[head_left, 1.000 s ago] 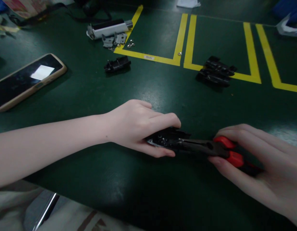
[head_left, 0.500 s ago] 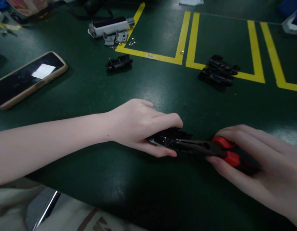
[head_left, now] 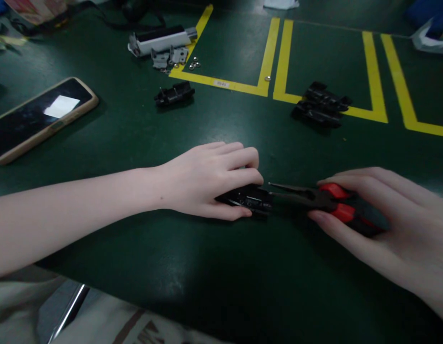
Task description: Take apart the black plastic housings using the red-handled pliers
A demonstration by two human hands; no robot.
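My left hand (head_left: 214, 184) is closed around a black plastic part (head_left: 252, 198) low over the green table, thumb on the near side and fingers on the far side. Its left end is hidden under my palm. In my right hand (head_left: 389, 229) are long-nose pliers (head_left: 314, 199) with red and black handles. Their jaws are spread apart and point left. The lower jaw tip lies close to the right end of the black part; whether it touches, I cannot tell. The upper tip stands free in the air.
Beyond my hands lie a small black part (head_left: 174, 94) and a larger black piece (head_left: 321, 105) across yellow tape (head_left: 239, 87). A white and black cylinder (head_left: 162, 40), grey metal brackets (head_left: 169, 57) and several small rings (head_left: 194, 63) are farther back. A phone (head_left: 42, 117) lies left.
The plier jaws have opened and drawn off the black part. Both hands have shifted slightly up in the view, and my left fingers have changed their hold on the part.
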